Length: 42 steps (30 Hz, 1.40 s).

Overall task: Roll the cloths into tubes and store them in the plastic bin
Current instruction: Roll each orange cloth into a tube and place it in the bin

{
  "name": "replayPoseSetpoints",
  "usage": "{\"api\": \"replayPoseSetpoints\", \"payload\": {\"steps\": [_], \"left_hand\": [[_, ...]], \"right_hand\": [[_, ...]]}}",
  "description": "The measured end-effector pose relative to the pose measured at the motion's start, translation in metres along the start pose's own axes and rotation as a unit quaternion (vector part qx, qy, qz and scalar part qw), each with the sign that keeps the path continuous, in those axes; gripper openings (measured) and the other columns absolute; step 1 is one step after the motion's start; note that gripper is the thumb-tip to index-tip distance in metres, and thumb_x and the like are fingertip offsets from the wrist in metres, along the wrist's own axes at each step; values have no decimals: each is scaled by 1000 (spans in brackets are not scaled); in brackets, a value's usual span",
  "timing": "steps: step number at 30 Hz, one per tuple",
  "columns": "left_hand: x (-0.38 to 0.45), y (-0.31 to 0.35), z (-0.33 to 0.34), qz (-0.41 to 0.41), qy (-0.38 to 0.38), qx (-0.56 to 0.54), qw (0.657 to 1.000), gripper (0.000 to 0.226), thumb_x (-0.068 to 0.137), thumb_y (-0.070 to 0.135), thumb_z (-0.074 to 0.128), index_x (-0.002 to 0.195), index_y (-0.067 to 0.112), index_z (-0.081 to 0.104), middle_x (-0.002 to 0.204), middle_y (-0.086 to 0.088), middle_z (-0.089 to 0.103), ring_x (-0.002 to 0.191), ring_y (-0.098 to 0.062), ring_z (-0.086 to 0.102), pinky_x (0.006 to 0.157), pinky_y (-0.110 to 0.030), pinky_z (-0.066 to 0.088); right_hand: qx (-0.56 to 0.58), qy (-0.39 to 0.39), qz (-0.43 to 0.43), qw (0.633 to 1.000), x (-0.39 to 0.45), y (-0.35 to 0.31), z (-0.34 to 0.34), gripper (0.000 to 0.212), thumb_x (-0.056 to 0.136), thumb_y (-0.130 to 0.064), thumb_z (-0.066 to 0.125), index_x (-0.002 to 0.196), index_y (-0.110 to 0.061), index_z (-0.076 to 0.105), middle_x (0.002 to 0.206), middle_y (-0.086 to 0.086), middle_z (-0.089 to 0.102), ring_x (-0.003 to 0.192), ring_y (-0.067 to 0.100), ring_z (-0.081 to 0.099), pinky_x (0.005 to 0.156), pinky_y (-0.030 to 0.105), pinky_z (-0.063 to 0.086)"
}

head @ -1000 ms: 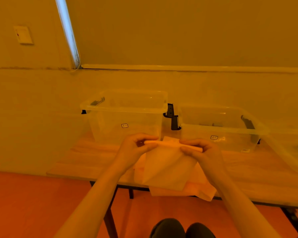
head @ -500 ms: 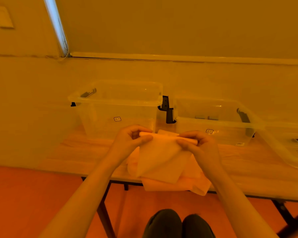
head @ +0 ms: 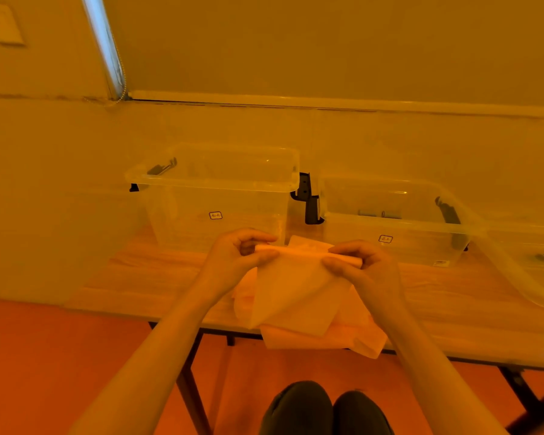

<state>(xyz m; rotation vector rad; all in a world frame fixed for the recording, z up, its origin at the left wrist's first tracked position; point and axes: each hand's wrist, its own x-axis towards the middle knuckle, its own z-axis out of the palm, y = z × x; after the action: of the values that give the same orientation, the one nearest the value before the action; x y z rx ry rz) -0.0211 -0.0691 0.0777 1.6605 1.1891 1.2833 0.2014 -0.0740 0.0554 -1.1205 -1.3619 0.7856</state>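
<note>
I hold a pale cloth (head: 292,296) up over the table's front edge. Its top edge is turned into a thin roll. My left hand (head: 236,255) pinches the roll's left end and my right hand (head: 365,268) pinches its right end. The rest of the cloth hangs down in a flap. Under it lies a heap of more cloths (head: 352,334), partly drooping over the table edge. Behind my left hand stands a tall clear plastic bin (head: 220,183), with nothing visible inside it.
A lower clear bin (head: 399,221) with small dark items stands to the right, a third clear bin (head: 534,271) at the far right edge. The wooden table (head: 145,277) stands against a wall. Below it I see my knees (head: 324,409) and orange floor.
The roll at the cloth's top edge has been turned a little further between my fingers. My head has shifted, so the view sits slightly differently; the bins have not moved.
</note>
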Motion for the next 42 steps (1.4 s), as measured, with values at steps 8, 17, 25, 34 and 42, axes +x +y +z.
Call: {"api": "replayPoseSetpoints", "payload": {"steps": [8,17,25,34,42], "left_hand": [[6,-5,-3,-19,-2,24,1000,13,87,12,63,93,22,70,91,8,67,81,-3,63,62,-14,53],[9,-6,-6,-9,22,-24,999,18,90,8,58,94,21,69,98,7,68,87,2,63,71,-16,54],[10,-5,-2,-8,9,-33,999,20,80,6,68,97,17,70,102,7,68,90,0,64,72,-16,54],[11,-2,-9,-11,10,5,1000,15,89,13,60,95,24,68,93,11,65,82,1,62,66,-14,53],[9,-1,-11,5,-5,-19,1000,19,88,8,59,97,20,70,101,7,68,92,-3,63,76,-20,54]], "right_hand": [[-11,0,4,1000,6,-2,4,15,70,-11,80,81,-13,70,82,-7,68,74,-4,62,63,14,52],[14,-15,8,1000,6,-5,2,18,75,-12,76,92,-18,73,93,-8,70,80,-3,64,64,14,52],[10,-2,4,1000,10,-7,6,14,73,-10,78,81,-17,69,84,-3,67,71,-3,62,59,13,51],[6,-19,-9,1000,10,-10,5,21,72,-8,77,83,-23,68,87,-7,67,77,-3,63,63,15,53],[9,-18,-20,1000,11,-16,6,19,75,-8,75,82,-24,70,87,-7,68,75,-5,63,61,13,52]]}}
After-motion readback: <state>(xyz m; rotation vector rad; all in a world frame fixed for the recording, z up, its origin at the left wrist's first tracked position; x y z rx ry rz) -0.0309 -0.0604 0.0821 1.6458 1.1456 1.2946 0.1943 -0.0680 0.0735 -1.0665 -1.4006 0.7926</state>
